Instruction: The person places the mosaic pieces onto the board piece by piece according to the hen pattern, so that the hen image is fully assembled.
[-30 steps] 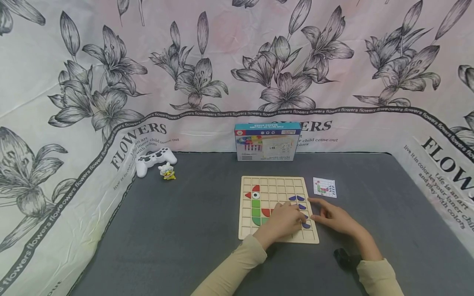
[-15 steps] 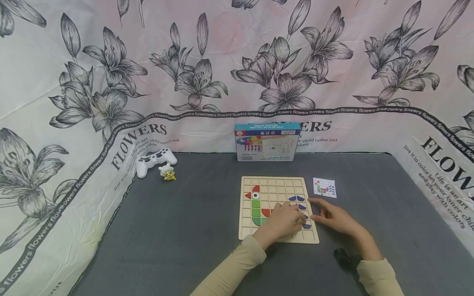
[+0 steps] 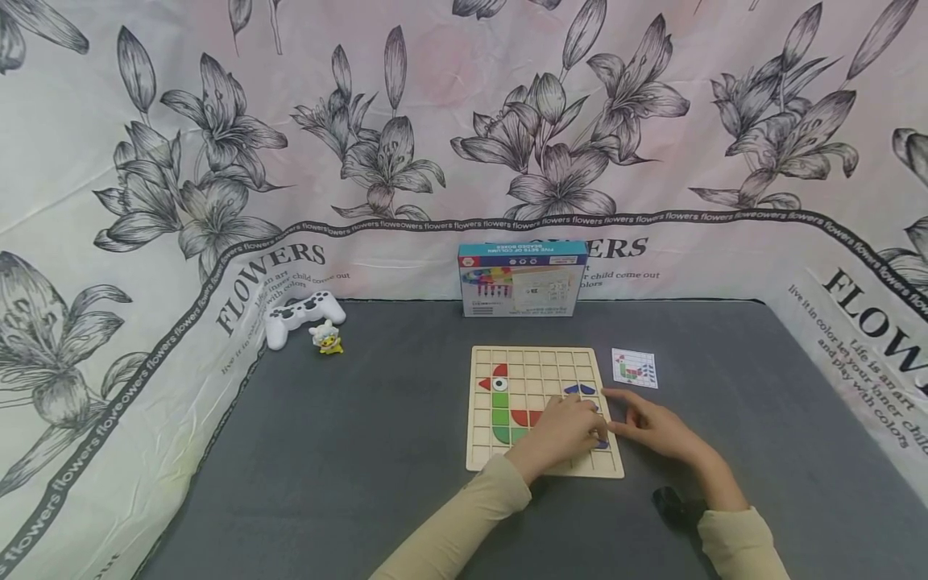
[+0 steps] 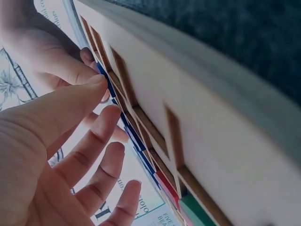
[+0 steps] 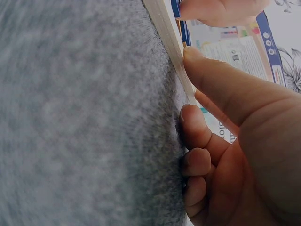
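1. The left hand (image 3: 561, 435) lies on the wooden grid board (image 3: 544, 467), fingers straight, touching blue pieces (image 3: 580, 389).
2. The right hand (image 3: 652, 427) rests at the board's right edge, fingers relaxed, holding nothing.
3. The board lies on a grey table (image 3: 348, 451), with flowered cloth (image 3: 217, 161) behind.

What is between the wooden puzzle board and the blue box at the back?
Nothing: in the head view, only bare dark grey tabletop lies between the wooden grid puzzle board and the blue cardboard box standing against the flowered cloth.

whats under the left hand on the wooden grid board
Dark blue curved tiles peek out beside the left hand on the wooden grid board. The cells beneath the hand itself are covered.
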`<state>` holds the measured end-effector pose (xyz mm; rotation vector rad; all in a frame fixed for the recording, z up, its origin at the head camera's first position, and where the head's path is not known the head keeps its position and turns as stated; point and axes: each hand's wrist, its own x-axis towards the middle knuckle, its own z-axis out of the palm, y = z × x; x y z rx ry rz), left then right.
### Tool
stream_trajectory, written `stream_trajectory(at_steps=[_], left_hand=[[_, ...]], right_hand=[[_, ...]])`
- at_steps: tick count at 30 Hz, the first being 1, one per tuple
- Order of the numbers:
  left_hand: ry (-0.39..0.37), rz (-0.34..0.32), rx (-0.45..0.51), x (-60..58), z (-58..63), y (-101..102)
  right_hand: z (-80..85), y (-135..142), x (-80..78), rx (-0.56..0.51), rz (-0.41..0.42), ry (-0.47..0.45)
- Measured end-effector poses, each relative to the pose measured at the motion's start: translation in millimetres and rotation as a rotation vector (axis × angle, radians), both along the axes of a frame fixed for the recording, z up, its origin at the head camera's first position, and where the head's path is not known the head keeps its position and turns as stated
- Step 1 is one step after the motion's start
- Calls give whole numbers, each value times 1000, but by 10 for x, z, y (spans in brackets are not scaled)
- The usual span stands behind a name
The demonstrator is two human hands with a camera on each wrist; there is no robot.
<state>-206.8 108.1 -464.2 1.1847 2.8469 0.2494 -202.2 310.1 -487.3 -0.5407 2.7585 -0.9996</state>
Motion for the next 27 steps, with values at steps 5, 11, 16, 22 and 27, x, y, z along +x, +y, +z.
stream_trajectory(at_steps=[5, 11, 16, 22, 27], left_hand=[[-5, 18, -11, -7, 15, 4], [-8, 35, -23, 8, 38, -27], [-7, 67, -12, -18, 58, -138], [18, 102, 48, -96, 84, -414], [3, 149, 100, -160, 112, -715]], right_hand=[[7, -1, -6, -2, 3, 3], [4, -7, -14, -3, 7, -3], [-14, 2, -36, -1, 7, -12], [-29, 48, -50, -16, 19, -9], [-4, 125, -30, -42, -1, 41]])
